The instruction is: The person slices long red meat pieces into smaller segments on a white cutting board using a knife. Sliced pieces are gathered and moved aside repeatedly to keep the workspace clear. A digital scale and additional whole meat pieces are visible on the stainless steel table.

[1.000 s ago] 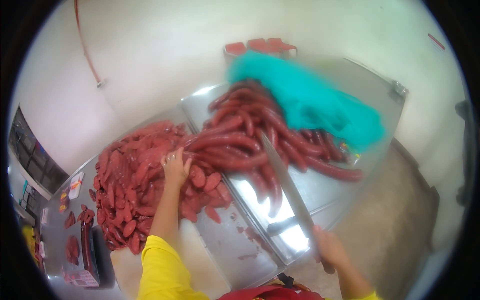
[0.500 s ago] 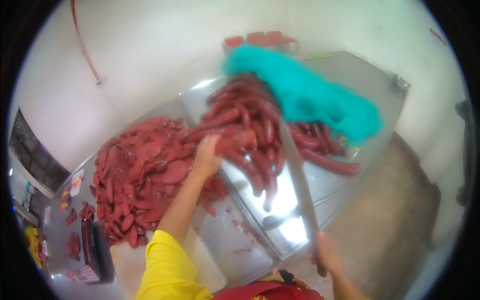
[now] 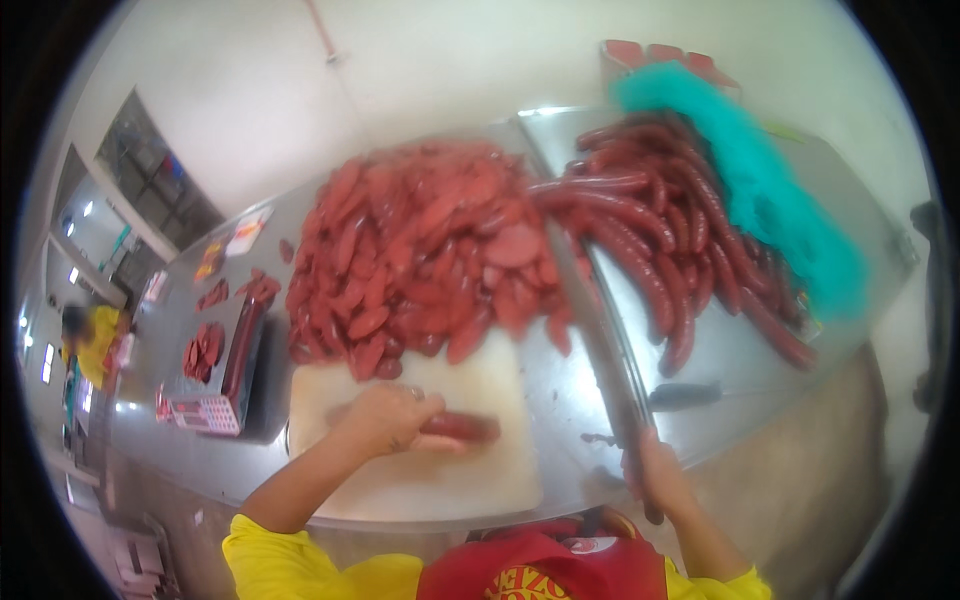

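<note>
Head view: left hand (image 3: 385,418) clamped over one red sausage (image 3: 462,428) on white cutting board (image 3: 470,470), near bench (image 3: 720,350) front edge. Sausage long axis runs left-right; free end pokes out right of fingers. Right hand (image 3: 652,470) closed around handle of long knife (image 3: 592,310); blade points away toward bench far edge, just right of board. Right hand nearer free end. Sliced sausage heap (image 3: 420,250) at board's far edge; whole sausage pile (image 3: 660,230) right of blade, beside teal cloth (image 3: 780,200).
</note>
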### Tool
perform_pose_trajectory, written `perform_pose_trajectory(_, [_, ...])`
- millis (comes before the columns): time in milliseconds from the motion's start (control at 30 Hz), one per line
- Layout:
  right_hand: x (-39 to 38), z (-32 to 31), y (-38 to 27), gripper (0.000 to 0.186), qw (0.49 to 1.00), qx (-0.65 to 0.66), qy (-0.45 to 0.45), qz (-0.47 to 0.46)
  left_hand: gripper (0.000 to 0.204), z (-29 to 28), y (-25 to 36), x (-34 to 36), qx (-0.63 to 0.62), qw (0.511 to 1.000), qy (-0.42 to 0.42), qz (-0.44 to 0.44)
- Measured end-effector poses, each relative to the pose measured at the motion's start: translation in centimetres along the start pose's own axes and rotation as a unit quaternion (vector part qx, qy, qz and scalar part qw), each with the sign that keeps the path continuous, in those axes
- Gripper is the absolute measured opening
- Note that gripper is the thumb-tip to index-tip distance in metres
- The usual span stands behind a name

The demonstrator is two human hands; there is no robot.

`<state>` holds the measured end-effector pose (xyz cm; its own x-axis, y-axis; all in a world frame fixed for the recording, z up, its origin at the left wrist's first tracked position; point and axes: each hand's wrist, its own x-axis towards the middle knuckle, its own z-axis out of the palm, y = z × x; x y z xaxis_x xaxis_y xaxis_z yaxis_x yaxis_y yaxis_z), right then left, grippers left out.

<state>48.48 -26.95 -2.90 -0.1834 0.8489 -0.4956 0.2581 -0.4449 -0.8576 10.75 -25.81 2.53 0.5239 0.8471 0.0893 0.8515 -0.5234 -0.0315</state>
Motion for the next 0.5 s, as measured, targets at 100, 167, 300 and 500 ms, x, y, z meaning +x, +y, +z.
perform_pose_trajectory(100, [0.8, 1.8, 0.3, 0.071, 0.991, -0.116, -0.06, -0.023, 0.057, 5.5, -0.1, -4.3, -0.057, 0.998, -0.014, -0.014])
perform_pose_trajectory(167, [1.2, 2.7, 0.5, 0.07, 0.966, -0.242, -0.082, -0.048, 0.056, 8.3, 0.3, -6.3, -0.108, 0.991, -0.015, -0.083])
perform_pose_trajectory(300, [1.2, 3.6, 0.2, 0.067, 0.91, -0.388, -0.111, -0.094, 0.057, 10.7, 1.8, -8.2, -0.061, 0.983, 0.108, -0.133])
perform_pose_trajectory(500, [-0.1, 3.0, -2.0, 0.061, 0.84, -0.522, -0.13, -0.072, 0.029, 11.9, 5.3, -7.6, -0.099, 0.946, 0.26, -0.164])
